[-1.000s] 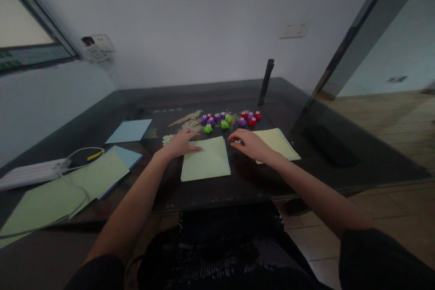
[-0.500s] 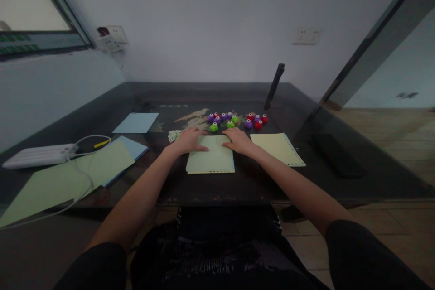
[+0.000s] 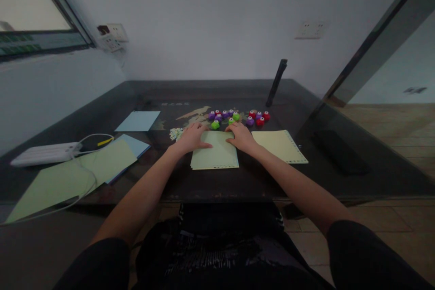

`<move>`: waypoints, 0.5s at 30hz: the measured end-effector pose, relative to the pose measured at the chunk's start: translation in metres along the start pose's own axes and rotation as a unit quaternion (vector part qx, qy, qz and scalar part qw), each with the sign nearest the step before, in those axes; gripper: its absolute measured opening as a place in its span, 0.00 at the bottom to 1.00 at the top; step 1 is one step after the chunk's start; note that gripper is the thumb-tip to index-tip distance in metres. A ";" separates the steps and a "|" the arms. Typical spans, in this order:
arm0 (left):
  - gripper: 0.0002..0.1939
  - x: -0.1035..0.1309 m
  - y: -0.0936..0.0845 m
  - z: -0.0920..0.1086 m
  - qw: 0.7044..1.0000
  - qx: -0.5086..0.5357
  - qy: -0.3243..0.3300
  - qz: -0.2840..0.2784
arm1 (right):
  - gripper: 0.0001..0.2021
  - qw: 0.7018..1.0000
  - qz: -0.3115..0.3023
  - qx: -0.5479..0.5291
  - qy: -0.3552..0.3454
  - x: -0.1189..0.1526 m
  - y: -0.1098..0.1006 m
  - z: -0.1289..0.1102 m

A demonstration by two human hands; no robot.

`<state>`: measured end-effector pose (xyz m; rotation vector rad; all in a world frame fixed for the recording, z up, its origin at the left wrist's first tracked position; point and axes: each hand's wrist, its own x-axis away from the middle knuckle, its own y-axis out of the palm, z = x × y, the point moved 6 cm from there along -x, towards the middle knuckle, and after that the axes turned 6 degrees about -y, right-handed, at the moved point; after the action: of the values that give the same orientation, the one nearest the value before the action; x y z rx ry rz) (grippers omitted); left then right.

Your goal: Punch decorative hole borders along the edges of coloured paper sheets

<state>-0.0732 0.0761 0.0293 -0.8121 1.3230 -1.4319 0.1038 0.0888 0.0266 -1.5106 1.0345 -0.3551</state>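
Note:
A small stack of pale green paper sheets (image 3: 215,153) lies on the dark table in front of me, with punched holes along its near edge. My left hand (image 3: 193,138) rests at the stack's far left corner, thumb lying on the top sheet. On the far right corner is my right hand (image 3: 240,137), its thumb also on the paper. Both hands have their fingers apart. Just right of the stack, partly behind my right wrist, lies a yellowish sheet (image 3: 280,146) with holes down its right side.
Several red, purple and green toys (image 3: 224,114) stand beyond my hands. Small pale pieces (image 3: 176,134) lie left of my left hand. At left are blue paper (image 3: 138,121), a long green sheet (image 3: 71,176) and a white power strip (image 3: 45,154). A black object (image 3: 340,152) lies at right.
The view has shifted slightly. Both hands stay at the stack's far corners, and the sheets' near edges look a little less evenly lined up.

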 end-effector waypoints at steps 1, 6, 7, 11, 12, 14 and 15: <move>0.34 0.000 -0.001 0.001 1.000 0.001 0.001 0.006 | 0.14 1.000 0.008 -0.010 0.005 0.000 -0.001 0.000; 0.33 -0.003 -0.001 0.003 1.000 0.007 0.001 0.019 | 0.08 0.988 0.017 -0.144 0.049 0.001 -0.003 0.010; 0.33 -0.003 -0.002 0.003 1.000 0.012 0.001 0.020 | 0.07 0.981 0.014 -0.183 0.057 0.002 -0.002 0.011; 0.32 -0.005 -0.005 -0.001 0.997 0.067 0.011 0.031 | 0.04 0.944 0.004 -0.317 0.088 0.005 0.002 0.015; 0.30 -0.006 -0.007 -0.002 0.995 0.095 0.010 0.037 | 0.04 0.932 0.002 -0.348 0.098 0.005 0.002 0.016; 0.27 -0.008 -0.012 -0.009 0.984 0.163 -0.015 0.073 | 0.04 0.901 -0.003 -0.417 0.121 0.006 0.002 0.016; 0.26 -0.009 -0.015 -0.013 0.974 0.197 -0.039 0.101 | 0.04 0.883 0.000 -0.452 0.131 0.006 0.002 0.016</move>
<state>-0.0860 0.0879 0.0424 -0.4515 0.9849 -1.4209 0.1182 0.0950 0.0190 -2.3348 1.5314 -0.0546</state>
